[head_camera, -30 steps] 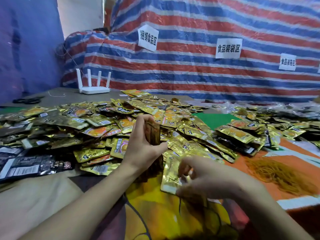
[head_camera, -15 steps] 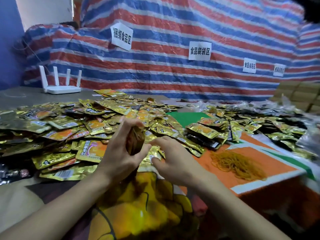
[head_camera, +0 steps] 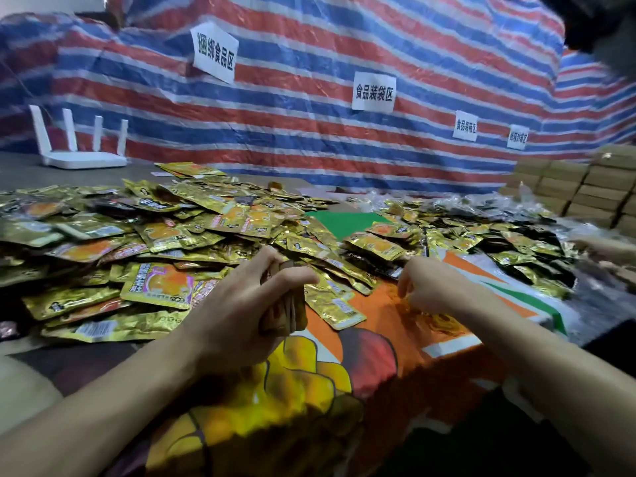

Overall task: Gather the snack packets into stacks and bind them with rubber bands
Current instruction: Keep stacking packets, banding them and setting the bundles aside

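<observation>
gripping packet stack (head_camera: 294,313), sign (head_camera: 374,91) reads 食品装袋区

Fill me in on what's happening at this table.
A person is bundling snack packets, heaped loose ahead. The left hand grips a stack of packets upright, with no band visible on it. The right hand is down at the loose rubber bands on the orange cloth; whether it has pinched one is unclear.
</observation>
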{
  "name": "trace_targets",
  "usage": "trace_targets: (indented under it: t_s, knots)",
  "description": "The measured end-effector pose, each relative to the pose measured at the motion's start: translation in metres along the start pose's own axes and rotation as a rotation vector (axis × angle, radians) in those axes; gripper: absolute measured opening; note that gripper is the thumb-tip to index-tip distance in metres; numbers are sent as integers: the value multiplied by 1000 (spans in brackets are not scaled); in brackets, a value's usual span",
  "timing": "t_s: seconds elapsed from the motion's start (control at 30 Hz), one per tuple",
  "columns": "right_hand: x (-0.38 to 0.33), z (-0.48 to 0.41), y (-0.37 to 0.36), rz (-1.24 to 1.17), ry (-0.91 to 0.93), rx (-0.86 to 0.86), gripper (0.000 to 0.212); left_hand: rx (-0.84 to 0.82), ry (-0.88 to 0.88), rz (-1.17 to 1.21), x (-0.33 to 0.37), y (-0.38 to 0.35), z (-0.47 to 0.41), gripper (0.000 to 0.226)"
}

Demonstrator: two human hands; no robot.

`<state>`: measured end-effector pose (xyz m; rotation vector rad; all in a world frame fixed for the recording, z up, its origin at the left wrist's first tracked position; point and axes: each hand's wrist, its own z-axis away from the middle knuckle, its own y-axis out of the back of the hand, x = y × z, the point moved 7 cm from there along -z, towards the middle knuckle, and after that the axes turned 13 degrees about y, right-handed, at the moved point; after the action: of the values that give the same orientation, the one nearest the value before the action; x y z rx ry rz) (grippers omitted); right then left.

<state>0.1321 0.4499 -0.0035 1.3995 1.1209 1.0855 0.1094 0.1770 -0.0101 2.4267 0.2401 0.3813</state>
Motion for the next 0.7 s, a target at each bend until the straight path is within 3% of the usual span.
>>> trace_targets:
  t_s: [0.7]
  knots:
    - [23,-12,13,-95,-91,53,11,98,189,285,-31,11,2,68]
